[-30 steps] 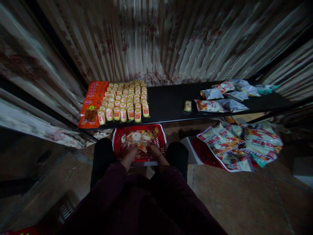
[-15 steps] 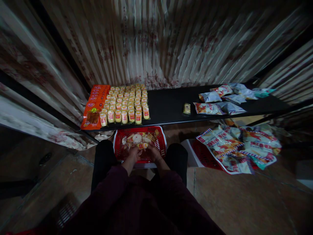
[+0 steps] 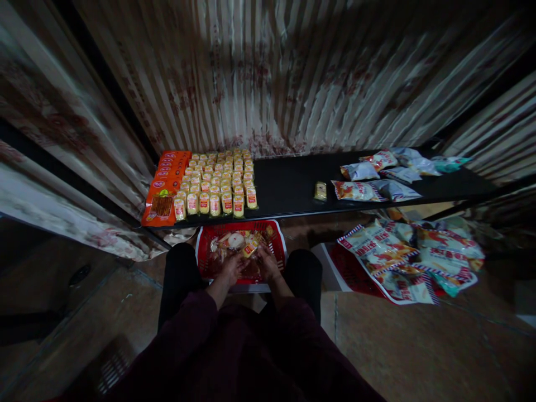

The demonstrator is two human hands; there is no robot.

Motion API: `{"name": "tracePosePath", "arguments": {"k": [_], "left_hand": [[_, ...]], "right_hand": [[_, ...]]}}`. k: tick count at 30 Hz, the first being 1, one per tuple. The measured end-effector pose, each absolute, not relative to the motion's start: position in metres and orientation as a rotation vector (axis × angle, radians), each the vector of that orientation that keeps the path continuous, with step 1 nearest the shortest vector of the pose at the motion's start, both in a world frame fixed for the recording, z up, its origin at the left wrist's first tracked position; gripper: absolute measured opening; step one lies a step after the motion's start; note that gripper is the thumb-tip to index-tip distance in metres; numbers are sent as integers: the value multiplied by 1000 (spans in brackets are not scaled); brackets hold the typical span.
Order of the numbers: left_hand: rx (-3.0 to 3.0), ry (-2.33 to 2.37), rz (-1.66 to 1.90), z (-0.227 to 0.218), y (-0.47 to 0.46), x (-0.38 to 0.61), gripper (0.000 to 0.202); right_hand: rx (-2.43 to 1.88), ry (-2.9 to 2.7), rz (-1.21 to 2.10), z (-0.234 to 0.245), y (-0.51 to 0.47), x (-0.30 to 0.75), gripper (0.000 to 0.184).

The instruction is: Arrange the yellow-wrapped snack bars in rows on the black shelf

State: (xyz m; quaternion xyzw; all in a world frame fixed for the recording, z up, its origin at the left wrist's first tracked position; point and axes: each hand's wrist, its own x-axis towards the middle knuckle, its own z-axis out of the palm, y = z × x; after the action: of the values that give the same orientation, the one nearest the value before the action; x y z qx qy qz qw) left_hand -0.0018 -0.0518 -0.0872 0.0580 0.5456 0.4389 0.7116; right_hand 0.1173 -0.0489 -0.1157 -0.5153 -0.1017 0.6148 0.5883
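Both my hands reach into a red plastic basket [image 3: 276,241] on the floor between my knees. My right hand [image 3: 267,261] is closed on a small yellow snack packet [image 3: 250,248], lifted a little above the basket's contents. My left hand [image 3: 231,267] lies on the loose packets in the basket with its fingers curled, and what it grips is too dark to name. Above the basket, on a black shelf [image 3: 288,178], stand several neat rows of the same yellow packets [image 3: 218,184].
Orange packs [image 3: 165,184] lie at the shelf's left end. One yellow packet [image 3: 320,191] stands alone mid-shelf, with larger snack bags [image 3: 377,176] to the right. A second red basket [image 3: 408,257] heaped with bags sits on the floor at right. Corrugated metal wall behind.
My right hand has picked a yellow packet out of the basket and raised it slightly. The view has tilted up a little, so the shelf sits lower in the picture.
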Motion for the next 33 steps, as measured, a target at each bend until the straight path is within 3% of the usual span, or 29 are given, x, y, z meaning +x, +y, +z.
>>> {"name": "tracePosePath", "arguments": {"k": [6,33], "left_hand": [[223,1140,951,-75,-58,11,34],[697,1395,1115,-45,-57,33,25]], "right_hand": [[-1138,-265,1452,-106,-52,117,45],[-1024,-320,1493,-65,-63,121,44]]}}
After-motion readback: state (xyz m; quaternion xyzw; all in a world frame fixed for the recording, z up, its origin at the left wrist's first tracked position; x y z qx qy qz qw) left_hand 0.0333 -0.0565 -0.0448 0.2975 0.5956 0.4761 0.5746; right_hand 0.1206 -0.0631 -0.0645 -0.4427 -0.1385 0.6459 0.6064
